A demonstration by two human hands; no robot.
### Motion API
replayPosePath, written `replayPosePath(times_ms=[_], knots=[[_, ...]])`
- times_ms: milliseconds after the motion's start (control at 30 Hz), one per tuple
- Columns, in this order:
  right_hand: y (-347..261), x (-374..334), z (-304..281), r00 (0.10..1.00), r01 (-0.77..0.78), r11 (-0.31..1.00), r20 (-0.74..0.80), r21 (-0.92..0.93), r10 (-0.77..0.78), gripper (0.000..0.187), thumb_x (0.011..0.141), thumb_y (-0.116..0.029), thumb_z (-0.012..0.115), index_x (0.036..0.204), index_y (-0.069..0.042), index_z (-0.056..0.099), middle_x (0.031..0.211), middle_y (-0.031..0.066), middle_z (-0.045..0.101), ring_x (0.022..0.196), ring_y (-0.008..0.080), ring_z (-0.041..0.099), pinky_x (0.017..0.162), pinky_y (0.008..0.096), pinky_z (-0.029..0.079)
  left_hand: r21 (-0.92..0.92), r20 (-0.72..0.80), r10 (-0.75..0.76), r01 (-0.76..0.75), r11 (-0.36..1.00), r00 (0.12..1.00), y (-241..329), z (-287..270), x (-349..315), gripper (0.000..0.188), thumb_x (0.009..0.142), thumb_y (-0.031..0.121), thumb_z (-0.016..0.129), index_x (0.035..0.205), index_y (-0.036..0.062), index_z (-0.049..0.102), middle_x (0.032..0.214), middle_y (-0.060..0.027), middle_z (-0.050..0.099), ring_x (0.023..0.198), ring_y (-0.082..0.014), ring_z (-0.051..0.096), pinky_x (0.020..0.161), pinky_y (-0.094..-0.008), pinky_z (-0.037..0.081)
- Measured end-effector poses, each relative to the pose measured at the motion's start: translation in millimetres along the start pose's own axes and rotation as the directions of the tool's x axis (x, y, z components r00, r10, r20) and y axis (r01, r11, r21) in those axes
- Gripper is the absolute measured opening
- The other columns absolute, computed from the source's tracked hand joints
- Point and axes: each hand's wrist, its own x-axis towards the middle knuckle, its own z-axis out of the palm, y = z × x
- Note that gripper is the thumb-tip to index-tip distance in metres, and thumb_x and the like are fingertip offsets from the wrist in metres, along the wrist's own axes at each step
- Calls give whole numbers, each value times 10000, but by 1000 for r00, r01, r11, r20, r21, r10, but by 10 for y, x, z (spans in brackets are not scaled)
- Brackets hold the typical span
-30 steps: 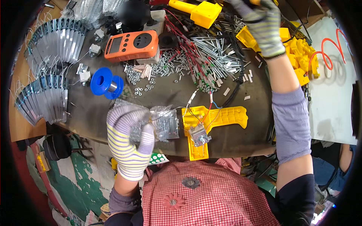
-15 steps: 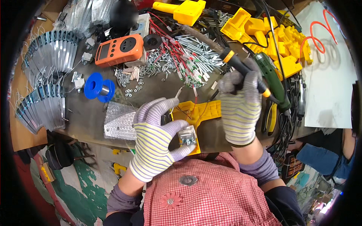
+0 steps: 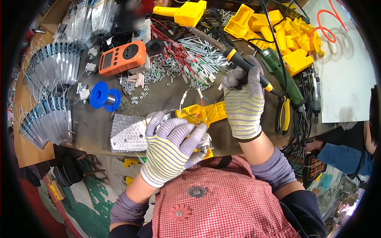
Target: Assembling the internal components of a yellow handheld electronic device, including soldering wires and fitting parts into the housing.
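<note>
My right hand, in a striped knit glove, grips the black handle of a soldering iron; the iron's tip slants up and left over the loose screws. In front of me lies a yellow plastic casing half with thin wires rising from its middle. My left hand, gloved alike, lies over the casing's near end with its fingers bent and drawn together. What its fingertips hold is hidden. Beside its thumb and forefinger, a white and metal part shows partly at the casing's end.
Left of the casing are a bubble-wrap piece and a blue solder spool. Behind stand an orange multimeter, piled screws and yellow casings. A green power tool and pliers lie right; fanned metal strips left.
My left hand has closed from a wide curve, its fingers now covering more of the casing's near end. My right hand has shifted slightly left with the soldering iron.
</note>
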Motion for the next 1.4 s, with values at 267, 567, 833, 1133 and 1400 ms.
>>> replayPosePath(times_ms=[267,567,833,1133,1400], knots=[[-11,-7,-26,998,2,1000,63,-4,-1,381,992,-247,641,1303,-53,534,875,74,620,755,162,588,731,329,494,-203,-78,-20,4,979,997,-81,5,-19,413,665,322,807,1048,199,713,963,14,658,959,-210,628,1079,-518,324],[-18,-43,-24,996,2,1000,86,-11,-1,366,997,-247,635,1291,-48,549,876,65,632,753,151,604,711,316,496,-280,-39,30,-39,959,999,-235,-20,35,365,627,269,800,971,194,703,921,6,658,938,-231,616,1092,-501,332],[-25,-15,-19,999,8,1000,40,6,-8,345,1002,-231,621,1283,-41,557,869,66,635,736,154,600,696,305,496,-319,9,84,-77,945,996,-275,-62,150,378,614,300,790,962,175,714,881,-27,643,895,-254,623,981,-513,422],[-14,-36,-34,1000,-18,999,16,43,17,343,1004,-227,620,1291,-52,554,890,69,640,755,155,614,719,311,502,-305,2,82,-77,949,997,-296,-62,131,440,613,295,792,1030,177,716,908,-24,655,906,-243,627,995,-520,418],[-14,-48,-42,998,1,1000,58,-16,0,391,987,-301,646,1291,-73,552,927,55,615,784,145,585,753,323,502,-218,59,118,-102,971,991,-269,-73,166,546,646,300,783,1172,183,697,889,-10,670,881,-228,634,1021,-535,391]])
